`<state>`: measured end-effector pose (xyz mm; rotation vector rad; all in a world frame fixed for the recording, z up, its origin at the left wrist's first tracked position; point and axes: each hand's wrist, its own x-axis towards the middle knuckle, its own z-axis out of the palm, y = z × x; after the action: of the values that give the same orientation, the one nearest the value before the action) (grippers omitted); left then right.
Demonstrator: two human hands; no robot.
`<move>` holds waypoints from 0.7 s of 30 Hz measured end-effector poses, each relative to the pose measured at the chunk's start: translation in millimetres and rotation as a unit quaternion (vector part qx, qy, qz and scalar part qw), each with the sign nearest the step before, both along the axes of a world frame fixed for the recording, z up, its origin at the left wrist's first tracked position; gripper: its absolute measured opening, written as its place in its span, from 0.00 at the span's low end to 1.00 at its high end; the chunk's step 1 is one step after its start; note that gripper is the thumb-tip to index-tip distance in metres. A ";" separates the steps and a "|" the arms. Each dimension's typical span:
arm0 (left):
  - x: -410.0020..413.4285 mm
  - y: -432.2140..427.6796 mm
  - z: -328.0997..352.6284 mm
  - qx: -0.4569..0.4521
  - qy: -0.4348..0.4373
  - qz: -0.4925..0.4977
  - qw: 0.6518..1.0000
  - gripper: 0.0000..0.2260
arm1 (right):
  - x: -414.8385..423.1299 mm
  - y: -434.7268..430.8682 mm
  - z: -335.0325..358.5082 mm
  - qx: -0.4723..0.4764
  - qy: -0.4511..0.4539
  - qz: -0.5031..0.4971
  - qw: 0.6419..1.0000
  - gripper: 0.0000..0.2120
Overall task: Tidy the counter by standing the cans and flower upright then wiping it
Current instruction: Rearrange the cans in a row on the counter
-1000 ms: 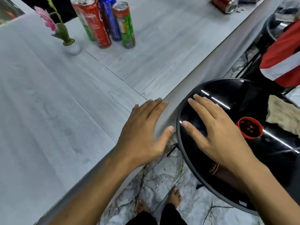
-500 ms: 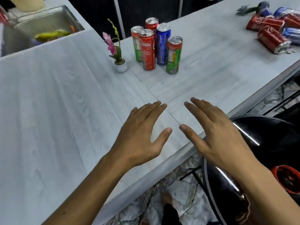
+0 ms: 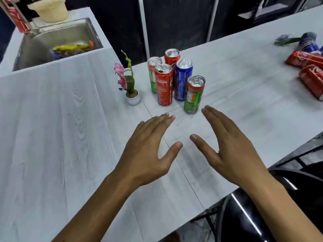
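Observation:
Several cans stand upright in a cluster on the pale wood-grain counter point(image 3: 61, 137): a red can point(image 3: 164, 84) in front, a blue can point(image 3: 183, 79) and a green can point(image 3: 194, 94) nearest me. Left of them a pink flower point(image 3: 128, 81) stands upright in a small white pot. At the far right, red cans point(image 3: 312, 81) and a blue can point(image 3: 308, 44) lie on their sides beside a toppled flower point(image 3: 286, 40). My left hand point(image 3: 148, 151) and my right hand point(image 3: 229, 147) hover flat above the counter in front of the cluster, fingers straight, holding nothing.
A steel sink point(image 3: 57, 42) with yellow-green items inside is set in the counter at the back left, with a cream bowl point(image 3: 49, 9) behind it. A black round object point(image 3: 262, 220) sits below the counter's edge at the lower right.
The view has swung up from the floor and black round object onto the counter. Both hands have moved forward over the counter toward the standing cans, still empty with straight fingers.

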<state>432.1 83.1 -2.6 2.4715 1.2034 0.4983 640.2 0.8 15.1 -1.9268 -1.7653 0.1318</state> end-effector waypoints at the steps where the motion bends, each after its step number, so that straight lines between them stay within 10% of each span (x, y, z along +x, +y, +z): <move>1: 1.7 4.8 -0.5 0.000 -0.005 0.004 1.000 0.33 | 3.4 6.4 -0.1 0.001 0.007 -0.003 1.000 0.36; 21: 1.8 44.9 -42.6 -0.029 -0.011 0.003 1.000 0.33 | 45.9 98.6 -49.1 -0.031 0.144 -0.073 0.986 0.45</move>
<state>433.9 128.1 -45.2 2.4083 1.2006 0.4833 686.0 99.4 -34.0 -1.9601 -1.4427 0.3958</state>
